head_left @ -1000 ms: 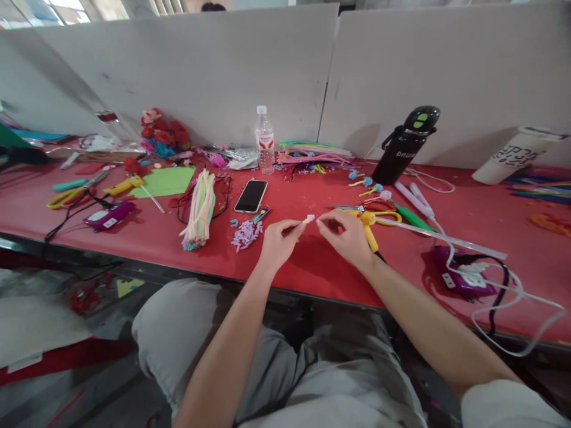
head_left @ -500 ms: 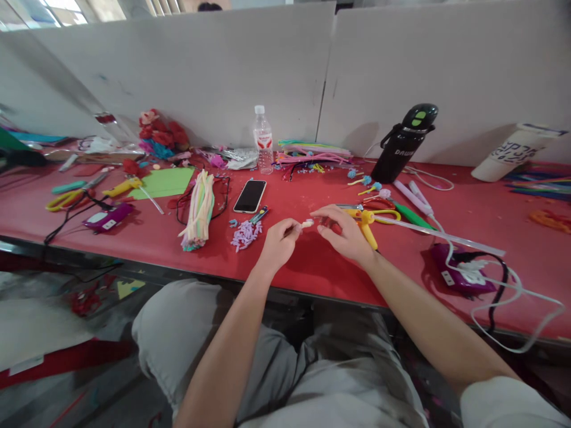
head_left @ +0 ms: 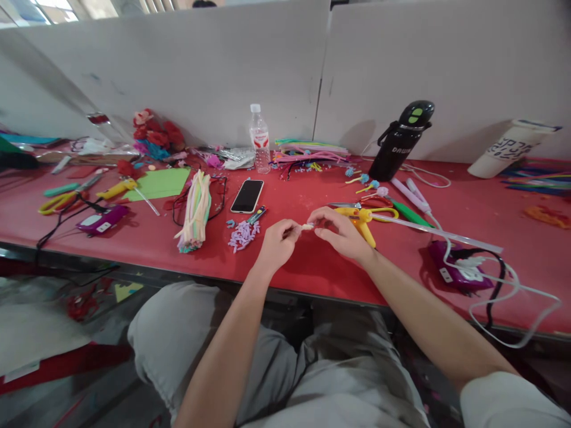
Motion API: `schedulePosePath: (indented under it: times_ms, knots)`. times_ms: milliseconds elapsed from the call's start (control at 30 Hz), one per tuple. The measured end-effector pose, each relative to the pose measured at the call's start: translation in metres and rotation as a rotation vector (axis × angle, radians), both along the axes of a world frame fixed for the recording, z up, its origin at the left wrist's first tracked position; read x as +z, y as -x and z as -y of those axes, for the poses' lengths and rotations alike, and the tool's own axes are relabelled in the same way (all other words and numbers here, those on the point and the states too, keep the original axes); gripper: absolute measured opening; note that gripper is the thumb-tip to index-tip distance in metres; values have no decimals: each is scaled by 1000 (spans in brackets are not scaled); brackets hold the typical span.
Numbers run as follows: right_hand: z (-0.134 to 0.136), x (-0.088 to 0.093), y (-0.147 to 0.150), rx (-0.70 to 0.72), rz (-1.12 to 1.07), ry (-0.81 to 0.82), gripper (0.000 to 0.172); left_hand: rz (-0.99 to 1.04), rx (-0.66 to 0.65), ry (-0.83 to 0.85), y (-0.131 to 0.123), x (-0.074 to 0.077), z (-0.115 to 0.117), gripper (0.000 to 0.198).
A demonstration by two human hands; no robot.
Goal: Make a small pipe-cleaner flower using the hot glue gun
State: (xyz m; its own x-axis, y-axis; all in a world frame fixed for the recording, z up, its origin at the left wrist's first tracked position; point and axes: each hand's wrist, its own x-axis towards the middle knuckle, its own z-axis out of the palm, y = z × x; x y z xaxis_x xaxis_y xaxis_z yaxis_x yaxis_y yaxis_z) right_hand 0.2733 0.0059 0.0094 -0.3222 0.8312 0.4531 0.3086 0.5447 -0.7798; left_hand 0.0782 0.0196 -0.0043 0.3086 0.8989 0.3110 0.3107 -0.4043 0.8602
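Cream piece [head_left: 306, 227] is sitting between the two hands, just above the red table [head_left: 294, 267], near its front edge. Likely weighing next to nothing and probably being soft, maybe a bit fuzzy; it is looking small enough to slip or get squashed under a hard pinch. Best hold: light fingertip grip at the left end, leaving the right end free.

Left hand [head_left: 279, 242] is doing that, thumb and forefinger closing on the left end, other fingers curling in. Right hand [head_left: 336, 233] is curving loosely at the other end, thumb and forefinger partly apart; cannot tell whether fingertips are touching the piece. Detail at that end is too small to read.

Purple bits [head_left: 243, 236] are lying in a pile left of the left hand, phone [head_left: 247, 196] just behind. Yellow glue gun [head_left: 364, 226] is resting just beyond the right hand.
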Motion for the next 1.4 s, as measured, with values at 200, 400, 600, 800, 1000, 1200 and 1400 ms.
schedulePosePath:
  times_ms: [200,400,600,800,1000,1200,1400]
  knots:
    - [1,0,0,-19,17,-40,18,23,-14,34,0,1,0,19]
    - [1,0,0,-5,-2,-51,22,13,-19,43,0,3,1,20]
    - [1,2,1,13,-7,-59,18,26,-30,69,0,4,1,21]
    - [3,3,0,1,15,-49,15,28,-33,78,1,3,1,22]
    - [1,3,2,-152,-24,9,19,-10,33,2,1,0,-4,20]
    - [21,26,-4,-101,325,173,41,-74,131,-119,3,-2,-12,19]
    - [67,33,-48,-64,767,443,62,-93,138,-101,1,-5,-13,19]
